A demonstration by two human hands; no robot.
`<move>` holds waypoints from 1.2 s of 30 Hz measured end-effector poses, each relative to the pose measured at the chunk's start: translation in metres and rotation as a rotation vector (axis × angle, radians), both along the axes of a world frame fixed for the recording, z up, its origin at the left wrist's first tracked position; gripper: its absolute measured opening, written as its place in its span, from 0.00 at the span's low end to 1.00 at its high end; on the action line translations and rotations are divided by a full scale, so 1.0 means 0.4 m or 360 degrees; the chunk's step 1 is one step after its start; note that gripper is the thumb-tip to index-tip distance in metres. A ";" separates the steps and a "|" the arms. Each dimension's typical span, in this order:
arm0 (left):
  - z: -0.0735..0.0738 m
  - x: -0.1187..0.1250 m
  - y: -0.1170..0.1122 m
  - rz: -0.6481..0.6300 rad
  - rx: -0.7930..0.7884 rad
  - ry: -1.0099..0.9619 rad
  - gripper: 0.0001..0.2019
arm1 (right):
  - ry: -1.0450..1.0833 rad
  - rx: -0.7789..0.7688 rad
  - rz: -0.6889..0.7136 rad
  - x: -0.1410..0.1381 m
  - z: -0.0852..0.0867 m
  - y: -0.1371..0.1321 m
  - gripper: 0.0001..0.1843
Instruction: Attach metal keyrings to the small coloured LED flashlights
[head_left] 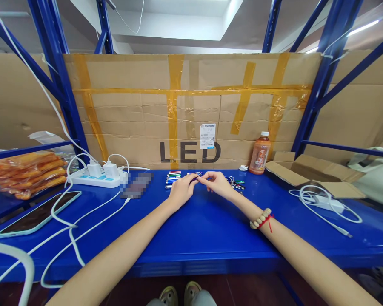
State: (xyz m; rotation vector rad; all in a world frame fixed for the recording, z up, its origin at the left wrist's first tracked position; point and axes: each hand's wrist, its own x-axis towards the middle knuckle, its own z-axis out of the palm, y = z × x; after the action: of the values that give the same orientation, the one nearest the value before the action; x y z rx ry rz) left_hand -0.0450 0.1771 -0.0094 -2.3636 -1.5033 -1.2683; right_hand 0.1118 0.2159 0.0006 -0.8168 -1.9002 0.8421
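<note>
My left hand and my right hand meet at the far middle of the blue shelf. Both are pinched on one small dark blue pen-like item held between their fingertips. Just behind the hands lies a row of small coloured items, and several more with loops lie to the right. My right wrist wears a bead bracelet with a red cord.
A taped cardboard wall marked LED closes the back. A power strip with chargers and white cables and a phone lie left. An orange drink bottle, an open carton and a white charger lie right.
</note>
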 end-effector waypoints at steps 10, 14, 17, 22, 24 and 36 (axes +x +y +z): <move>0.022 0.004 -0.027 0.0133 -0.0143 0.0103 0.14 | 0.0156 0.0097 0.0045 0.007 0.005 -0.011 0.23; 0.023 0.004 -0.030 0.0175 -0.0187 0.0205 0.15 | 0.0174 0.0060 0.0038 0.001 0.002 -0.009 0.24; 0.016 0.002 -0.025 0.0119 -0.0195 0.0216 0.16 | 0.0195 0.0032 0.0055 0.002 0.001 -0.004 0.23; -0.001 -0.001 -0.006 -0.0031 -0.0217 0.0155 0.16 | 0.0201 -0.0049 0.0072 0.012 0.000 0.003 0.22; -0.006 -0.003 -0.001 -0.0145 -0.0221 0.0125 0.15 | 0.0195 -0.0083 0.0075 0.016 -0.002 0.005 0.22; -0.012 -0.009 -0.012 -0.0391 -0.0297 0.0239 0.12 | 0.0065 -0.0128 0.0336 0.036 -0.027 0.014 0.19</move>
State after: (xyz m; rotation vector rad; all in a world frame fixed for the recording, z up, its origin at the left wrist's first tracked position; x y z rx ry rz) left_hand -0.0485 0.1723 -0.0141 -2.7652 -1.3761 -0.9996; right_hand 0.1261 0.2215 -0.0100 -0.6488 -1.9498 1.0617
